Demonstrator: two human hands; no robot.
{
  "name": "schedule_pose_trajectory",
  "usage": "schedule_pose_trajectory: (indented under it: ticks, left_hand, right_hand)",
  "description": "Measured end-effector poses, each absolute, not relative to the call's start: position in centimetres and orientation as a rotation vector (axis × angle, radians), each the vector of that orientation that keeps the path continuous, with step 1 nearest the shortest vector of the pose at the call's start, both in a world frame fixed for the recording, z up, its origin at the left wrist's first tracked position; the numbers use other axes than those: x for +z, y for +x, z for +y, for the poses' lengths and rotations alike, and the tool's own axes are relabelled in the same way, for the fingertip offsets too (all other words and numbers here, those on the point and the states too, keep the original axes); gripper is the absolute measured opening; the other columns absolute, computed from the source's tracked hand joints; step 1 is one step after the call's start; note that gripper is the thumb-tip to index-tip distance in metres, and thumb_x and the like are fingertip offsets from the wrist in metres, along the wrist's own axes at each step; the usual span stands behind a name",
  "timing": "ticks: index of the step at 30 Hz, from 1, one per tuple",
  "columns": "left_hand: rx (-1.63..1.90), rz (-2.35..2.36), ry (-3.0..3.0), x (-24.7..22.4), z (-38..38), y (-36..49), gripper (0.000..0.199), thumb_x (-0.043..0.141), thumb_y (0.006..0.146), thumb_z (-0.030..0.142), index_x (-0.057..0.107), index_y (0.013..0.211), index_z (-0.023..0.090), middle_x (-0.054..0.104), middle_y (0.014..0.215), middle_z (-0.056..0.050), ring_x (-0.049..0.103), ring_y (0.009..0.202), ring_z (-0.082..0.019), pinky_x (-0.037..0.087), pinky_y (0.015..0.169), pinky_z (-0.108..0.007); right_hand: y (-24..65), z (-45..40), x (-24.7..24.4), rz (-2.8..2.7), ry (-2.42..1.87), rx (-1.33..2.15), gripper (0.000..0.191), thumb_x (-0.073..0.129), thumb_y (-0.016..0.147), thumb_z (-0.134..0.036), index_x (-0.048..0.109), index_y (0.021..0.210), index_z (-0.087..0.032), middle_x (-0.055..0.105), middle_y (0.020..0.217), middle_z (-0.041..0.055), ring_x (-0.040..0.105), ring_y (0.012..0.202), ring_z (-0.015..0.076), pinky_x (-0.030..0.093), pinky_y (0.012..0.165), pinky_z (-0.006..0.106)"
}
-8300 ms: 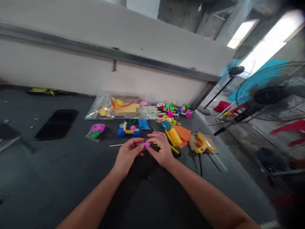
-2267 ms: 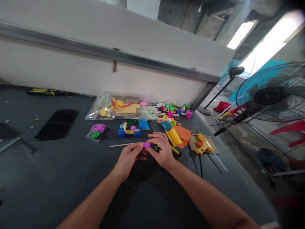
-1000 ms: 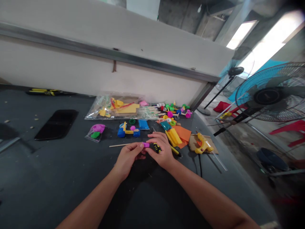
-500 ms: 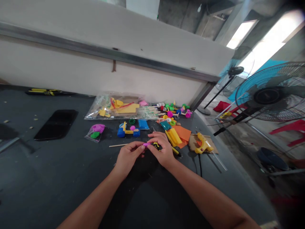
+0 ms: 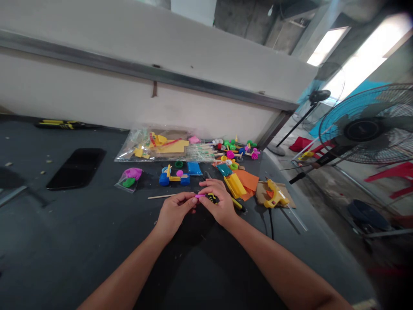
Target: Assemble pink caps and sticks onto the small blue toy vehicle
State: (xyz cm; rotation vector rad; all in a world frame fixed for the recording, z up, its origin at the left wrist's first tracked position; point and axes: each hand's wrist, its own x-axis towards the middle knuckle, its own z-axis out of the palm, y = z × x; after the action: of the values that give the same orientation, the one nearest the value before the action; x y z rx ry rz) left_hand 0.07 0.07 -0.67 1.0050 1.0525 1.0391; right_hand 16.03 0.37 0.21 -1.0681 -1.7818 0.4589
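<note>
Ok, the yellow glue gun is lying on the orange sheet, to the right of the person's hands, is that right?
Not quite: the yellow glue gun lies on brown cardboard, not on the orange sheet. It is to the right of the left hand and right hand, as the head view shows.

Bright white light pours in through the opening (image 5: 364, 56) on the right and glares there. The wall (image 5: 129, 56) looks bent, the corners go dark and blurry, and soft shadows lie under the left hand (image 5: 172, 215) and right hand (image 5: 219, 206).

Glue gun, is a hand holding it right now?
No, the yellow glue gun lies on a piece of cardboard, with no hand touching it.
</note>
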Motion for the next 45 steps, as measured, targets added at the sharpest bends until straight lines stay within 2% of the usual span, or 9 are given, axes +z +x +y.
schedule_pose_trajectory:
  ticks: [22,26,29,31,33,36,40,42,45]
  left_hand:
    - [1.041,1.036,0.934,-0.22,-0.08,0.18,0.027,0.071,0.066,0.039,0.071,0.080,0.016,0.069,0.073,-0.003,0.061,0.069,-0.014,0.049,0.064,-0.024]
    - [1.040,1.029,0.899,-0.28,-0.03,0.07,0.026,0.071,0.067,0.039,0.070,0.079,0.016,0.068,0.072,-0.003,0.060,0.066,-0.012,0.048,0.062,-0.022]
    - [1.046,1.008,0.866,-0.40,0.06,-0.04,0.025,0.070,0.069,0.039,0.070,0.078,0.015,0.066,0.068,-0.002,0.057,0.061,-0.010,0.047,0.060,-0.021]
    - [1.045,0.989,0.870,-0.48,0.09,-0.05,0.025,0.070,0.069,0.039,0.069,0.074,0.015,0.063,0.065,0.000,0.055,0.058,-0.009,0.047,0.060,-0.021]
    - [1.030,0.979,0.901,-0.55,0.08,0.01,0.025,0.069,0.070,0.040,0.068,0.072,0.014,0.062,0.064,0.000,0.054,0.058,-0.009,0.047,0.060,-0.021]
    - [1.032,1.005,0.967,-0.63,0.03,0.07,0.027,0.067,0.071,0.041,0.068,0.078,0.015,0.064,0.069,-0.001,0.056,0.061,-0.011,0.049,0.062,-0.023]
    - [1.120,1.074,1.162,-0.71,-0.02,-0.19,0.033,0.067,0.071,0.037,0.066,0.099,0.019,0.067,0.092,-0.004,0.061,0.076,-0.016,0.050,0.067,-0.028]
    - [1.149,1.123,1.290,-0.68,-0.04,-0.38,0.030,0.066,0.072,0.035,0.066,0.098,0.021,0.067,0.097,-0.005,0.061,0.083,-0.018,0.050,0.071,-0.029]
    - [1.171,1.196,1.421,-0.50,-0.11,-0.53,0.020,0.065,0.073,0.034,0.068,0.089,0.022,0.067,0.093,-0.004,0.061,0.084,-0.018,0.049,0.073,-0.029]
  right_hand:
    - [16.27,0.77,-0.18,-1.747,-1.072,0.514,0.008,0.059,0.082,-0.024,0.064,0.076,-0.024,0.067,0.098,0.0030,0.055,0.103,0.0198,0.041,0.096,0.040]
    - [16.39,0.56,0.11,-1.773,-1.069,0.490,0.011,0.054,0.085,-0.026,0.064,0.088,-0.024,0.065,0.102,0.0036,0.055,0.104,0.0196,0.041,0.096,0.041]
    - [16.33,0.29,0.23,-1.855,-1.051,0.414,0.023,0.062,0.078,-0.030,0.061,0.101,-0.024,0.061,0.110,0.0047,0.052,0.109,0.0211,0.039,0.099,0.041]
    - [16.22,0.18,0.17,-1.902,-1.046,0.335,0.028,0.067,0.074,-0.031,0.062,0.101,-0.024,0.060,0.113,0.0051,0.049,0.113,0.0224,0.037,0.101,0.042]
    - [16.13,0.18,0.08,-1.912,-1.050,0.268,0.022,0.066,0.075,-0.031,0.064,0.096,-0.024,0.060,0.112,0.0047,0.048,0.114,0.0227,0.037,0.101,0.042]
    - [16.10,0.28,0.09,-1.876,-1.066,0.243,0.012,0.063,0.078,-0.028,0.066,0.089,-0.025,0.062,0.108,0.0044,0.049,0.113,0.0222,0.038,0.100,0.041]
    - [16.16,0.37,0.24,-1.827,-1.076,0.318,0.011,0.064,0.078,-0.027,0.066,0.089,-0.025,0.063,0.106,0.0044,0.051,0.110,0.0220,0.038,0.100,0.042]
    - [16.15,0.37,0.23,-1.827,-1.077,0.366,0.012,0.064,0.077,-0.027,0.066,0.089,-0.026,0.063,0.106,0.0041,0.051,0.110,0.0223,0.038,0.100,0.043]
    - [16.10,0.36,0.14,-1.816,-1.079,0.421,0.011,0.065,0.077,-0.027,0.067,0.088,-0.027,0.064,0.106,0.0035,0.052,0.111,0.0226,0.038,0.099,0.044]
